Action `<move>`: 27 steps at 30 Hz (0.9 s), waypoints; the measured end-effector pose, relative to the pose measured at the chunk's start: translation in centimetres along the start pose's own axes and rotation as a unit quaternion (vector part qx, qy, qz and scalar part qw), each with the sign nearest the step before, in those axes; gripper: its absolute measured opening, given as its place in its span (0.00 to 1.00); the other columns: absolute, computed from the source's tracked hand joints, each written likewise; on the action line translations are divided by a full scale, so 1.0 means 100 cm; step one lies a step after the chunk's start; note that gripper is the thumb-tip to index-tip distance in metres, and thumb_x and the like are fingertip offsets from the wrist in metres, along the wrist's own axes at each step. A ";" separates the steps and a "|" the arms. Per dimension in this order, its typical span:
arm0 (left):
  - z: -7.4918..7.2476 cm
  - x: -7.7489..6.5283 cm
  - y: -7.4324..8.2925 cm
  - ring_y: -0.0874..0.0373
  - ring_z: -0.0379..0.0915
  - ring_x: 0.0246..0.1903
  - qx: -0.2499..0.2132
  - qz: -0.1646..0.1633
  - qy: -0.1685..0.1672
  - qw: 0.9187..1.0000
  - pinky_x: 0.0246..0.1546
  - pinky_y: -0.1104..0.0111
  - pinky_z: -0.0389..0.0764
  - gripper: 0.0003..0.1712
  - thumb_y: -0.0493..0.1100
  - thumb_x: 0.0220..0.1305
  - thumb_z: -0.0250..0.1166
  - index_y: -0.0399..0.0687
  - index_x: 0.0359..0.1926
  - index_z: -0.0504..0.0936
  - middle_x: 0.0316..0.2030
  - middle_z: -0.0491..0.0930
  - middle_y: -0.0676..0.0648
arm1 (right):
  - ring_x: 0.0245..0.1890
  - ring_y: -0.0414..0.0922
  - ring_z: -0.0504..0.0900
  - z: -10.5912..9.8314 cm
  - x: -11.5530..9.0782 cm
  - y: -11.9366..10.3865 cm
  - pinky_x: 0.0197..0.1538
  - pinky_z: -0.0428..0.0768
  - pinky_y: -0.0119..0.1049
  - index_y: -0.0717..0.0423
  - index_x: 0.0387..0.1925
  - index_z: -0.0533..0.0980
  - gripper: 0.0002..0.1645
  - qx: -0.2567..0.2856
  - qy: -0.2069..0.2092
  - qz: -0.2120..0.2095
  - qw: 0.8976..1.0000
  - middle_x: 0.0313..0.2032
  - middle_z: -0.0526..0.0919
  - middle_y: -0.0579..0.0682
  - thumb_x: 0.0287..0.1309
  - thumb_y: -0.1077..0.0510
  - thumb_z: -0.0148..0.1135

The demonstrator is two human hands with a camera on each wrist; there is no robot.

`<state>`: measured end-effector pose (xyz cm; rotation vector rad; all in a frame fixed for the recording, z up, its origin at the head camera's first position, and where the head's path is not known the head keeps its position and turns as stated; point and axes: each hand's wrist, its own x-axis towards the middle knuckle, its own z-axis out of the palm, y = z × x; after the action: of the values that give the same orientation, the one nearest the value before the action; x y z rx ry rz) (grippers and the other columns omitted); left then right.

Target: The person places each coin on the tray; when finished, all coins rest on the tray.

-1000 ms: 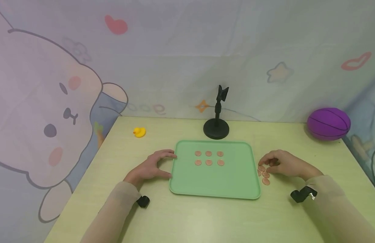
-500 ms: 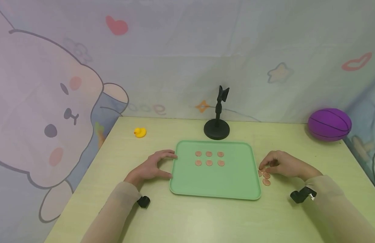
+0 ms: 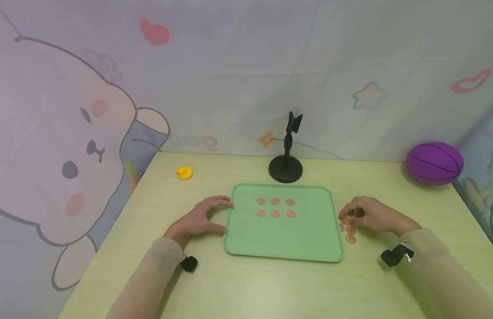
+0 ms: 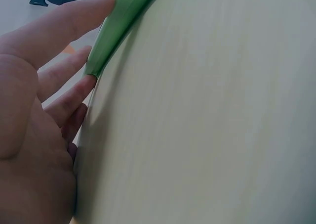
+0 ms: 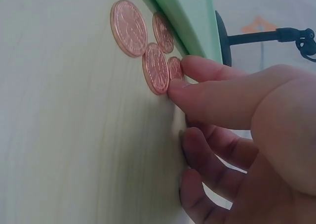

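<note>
Seemingly we're at pickup: our right hand [image 3: 372,214] pinches a coin [image 5: 175,67] on the surface [image 3: 282,288] beside the tray [image 3: 284,241]; left hand [image 3: 196,218], fingers spread, touches it. Next likely calls for a clean lift.

Head cam's up high, looking forward and down; wrist cams sit low, super close, tipped sideways, both catching the light-green rectangular tray [image 3: 282,241] and black round-based stand [image 3: 285,170].
</note>
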<state>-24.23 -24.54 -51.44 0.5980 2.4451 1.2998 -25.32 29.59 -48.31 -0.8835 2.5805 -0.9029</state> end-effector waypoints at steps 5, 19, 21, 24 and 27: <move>0.000 0.001 0.001 0.43 0.49 0.79 0.002 0.001 -0.002 1.000 0.78 0.37 0.45 0.38 0.44 0.54 0.83 0.58 0.67 0.81 0.76 0.66 0.50 | 0.31 0.35 0.74 -0.001 0.001 -0.002 0.37 0.77 0.31 0.51 0.43 0.88 0.11 -0.032 0.004 0.009 0.999 0.36 0.84 0.42 0.60 0.65 0.74; 0.000 0.001 0.003 0.43 0.49 0.79 0.010 -0.001 -0.002 1.000 0.78 0.37 0.44 0.39 0.46 0.54 0.84 0.59 0.67 0.80 0.76 0.66 0.50 | 0.35 0.37 0.78 -0.005 0.003 -0.007 0.42 0.81 0.36 0.49 0.40 0.83 0.11 -0.065 -0.008 0.024 0.998 0.33 0.81 0.40 0.59 0.66 0.74; 0.000 0.000 0.003 0.42 0.49 0.79 0.010 0.000 0.000 1.000 0.78 0.37 0.44 0.39 0.46 0.54 0.84 0.58 0.67 0.80 0.76 0.66 0.50 | 0.36 0.38 0.78 -0.004 0.003 -0.006 0.42 0.81 0.36 0.47 0.39 0.83 0.11 -0.070 -0.006 0.026 0.997 0.33 0.81 0.39 0.59 0.66 0.74; 0.000 0.000 0.003 0.42 0.49 0.79 0.009 0.003 0.000 1.000 0.77 0.36 0.45 0.39 0.46 0.54 0.84 0.58 0.67 0.80 0.76 0.66 0.49 | 0.35 0.38 0.78 -0.004 0.003 -0.005 0.42 0.81 0.35 0.46 0.37 0.82 0.12 -0.071 -0.002 0.027 0.997 0.32 0.80 0.39 0.59 0.66 0.74; 0.000 0.000 0.003 0.42 0.50 0.79 0.008 0.006 -0.001 1.000 0.77 0.36 0.45 0.39 0.46 0.54 0.84 0.57 0.67 0.80 0.76 0.66 0.49 | 0.35 0.37 0.77 -0.003 0.001 -0.005 0.41 0.80 0.34 0.47 0.37 0.82 0.13 -0.068 0.004 0.020 0.997 0.31 0.81 0.39 0.57 0.67 0.74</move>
<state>-24.15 -24.44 -51.16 0.6189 2.4564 1.2844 -25.33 29.33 -47.74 -0.8620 2.6836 -0.7278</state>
